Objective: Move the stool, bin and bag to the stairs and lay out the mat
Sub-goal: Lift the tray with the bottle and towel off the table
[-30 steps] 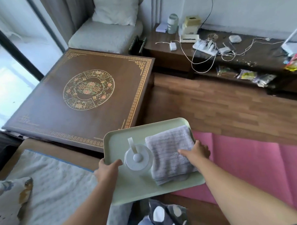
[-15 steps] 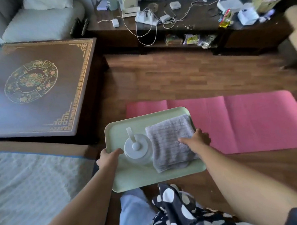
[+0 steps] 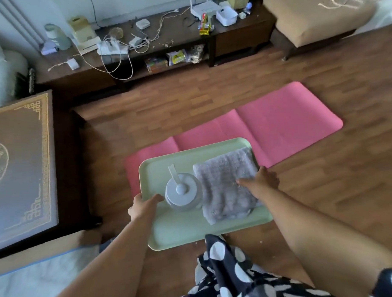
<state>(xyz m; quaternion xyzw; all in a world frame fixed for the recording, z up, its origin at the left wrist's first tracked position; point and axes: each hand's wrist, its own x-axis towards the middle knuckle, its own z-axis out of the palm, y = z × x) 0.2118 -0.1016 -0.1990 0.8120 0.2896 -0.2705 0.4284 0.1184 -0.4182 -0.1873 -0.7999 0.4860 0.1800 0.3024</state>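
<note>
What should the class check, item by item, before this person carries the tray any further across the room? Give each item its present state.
1. Left hand grips the tray edge: ok.
2. Right hand grips the opposite edge, thumb on the towel: ok.
3. White lidded container stands upright beside the towel: ok.
4. Pink mat lies unrolled on the floor: ok, though fold creases show.
5. Path over the wooden floor is free: cannot tell beyond the frame.
6. Tray held level: cannot tell.

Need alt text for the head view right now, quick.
Both hands, left hand and right hand, hold a pale green tray carrying a white lidded jar and folded grey towel, above a pink mat unrolled on wooden floor.
</note>
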